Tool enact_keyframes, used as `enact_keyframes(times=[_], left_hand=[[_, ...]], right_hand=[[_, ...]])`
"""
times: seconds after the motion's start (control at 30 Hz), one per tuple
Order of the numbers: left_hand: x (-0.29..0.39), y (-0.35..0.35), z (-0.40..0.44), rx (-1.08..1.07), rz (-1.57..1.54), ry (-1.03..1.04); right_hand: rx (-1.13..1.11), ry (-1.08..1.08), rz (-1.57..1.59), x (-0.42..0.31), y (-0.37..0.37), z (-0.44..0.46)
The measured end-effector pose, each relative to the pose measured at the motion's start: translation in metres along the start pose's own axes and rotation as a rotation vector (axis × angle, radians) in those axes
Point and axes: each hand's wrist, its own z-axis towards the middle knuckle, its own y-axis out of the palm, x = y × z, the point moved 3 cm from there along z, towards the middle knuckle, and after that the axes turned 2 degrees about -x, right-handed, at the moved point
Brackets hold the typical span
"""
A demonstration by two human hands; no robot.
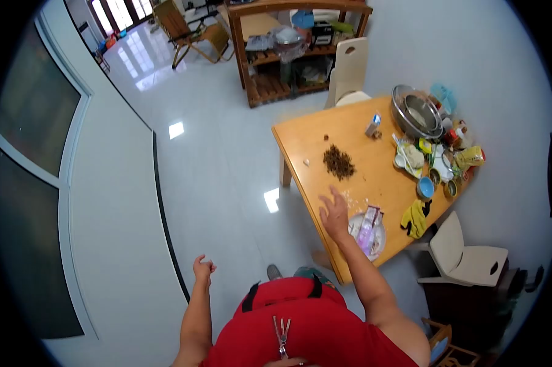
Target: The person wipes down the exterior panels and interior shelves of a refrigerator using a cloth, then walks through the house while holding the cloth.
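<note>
My right hand (334,215) is held at the near left side of the wooden table (297,131), its fingers apart and nothing in them. Close beside it is a white plate (379,246) bearing a purple-and-white packet (368,229). A pile of dark brown dried bits (339,163) lies beyond my fingertips, with white crumbs scattered between. Away from the table, my left hand (204,269) hangs over the floor, fingers loosely bent and apart, with no object visible in it. A small whitish piece (306,163) rests near the table's left edge.
Metal bowls (415,113), a blue bowl (425,188), a yellow-and-black glove (415,219) and a small box (372,125) sit on the table. Chairs (465,257) stand at its right and far ends. A wooden shelf (270,92) is behind; a glass-panelled door (31,183) is on the left.
</note>
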Motion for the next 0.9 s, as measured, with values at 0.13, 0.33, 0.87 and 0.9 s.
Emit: enact_keyframes(times=[0.13, 0.33, 0.87, 0.9], left_hand=[[0.056, 0.02, 0.034, -0.013, -0.06, 0.017], [0.133, 0.024, 0.104, 0.04, 0.028, 0.066], [0.178, -0.105, 0.27, 0.422, 0.322, -0.132], [0.183, -0.104, 0.274, 0.429, 0.361, -0.157]], right_hand=[[-0.051, -0.128, -0.007, -0.019, 0.034, 0.034], [-0.121, -0.011, 0.036, -0.005, 0.108, 0.09], [-0.477, -0.192, 0.358, -0.161, 0.377, 0.479], [-0.504, -0.251, 0.348, -0.179, 0.398, 0.499]])
